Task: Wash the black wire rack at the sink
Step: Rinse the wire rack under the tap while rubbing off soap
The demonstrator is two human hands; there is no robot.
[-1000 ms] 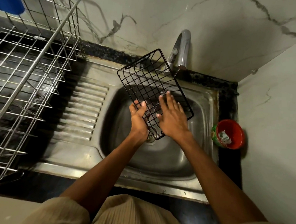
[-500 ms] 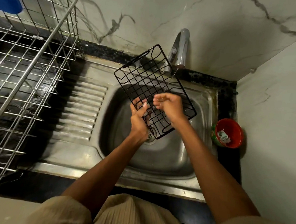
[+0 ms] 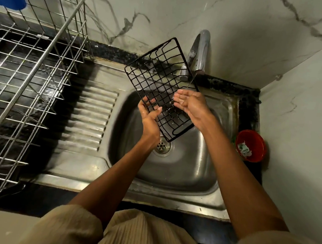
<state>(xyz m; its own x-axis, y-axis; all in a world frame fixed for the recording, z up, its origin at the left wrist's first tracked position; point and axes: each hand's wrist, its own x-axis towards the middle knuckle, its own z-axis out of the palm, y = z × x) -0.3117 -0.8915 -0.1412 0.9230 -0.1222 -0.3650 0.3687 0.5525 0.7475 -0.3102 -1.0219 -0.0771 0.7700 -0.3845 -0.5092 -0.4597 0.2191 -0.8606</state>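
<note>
Black wire rack tilted over sink, gripped by left hand at 7 o'clock edge; right hand cupped, empty. Likely light, stiff, wet-slippery; best held by rim wire.

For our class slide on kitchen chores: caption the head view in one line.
Left hand holds the black wire rack over the sink; cupped right hand catches the tap's trickle.

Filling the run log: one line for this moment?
left hand grips black wire rack | right hand cupped under tap | over sink
</note>
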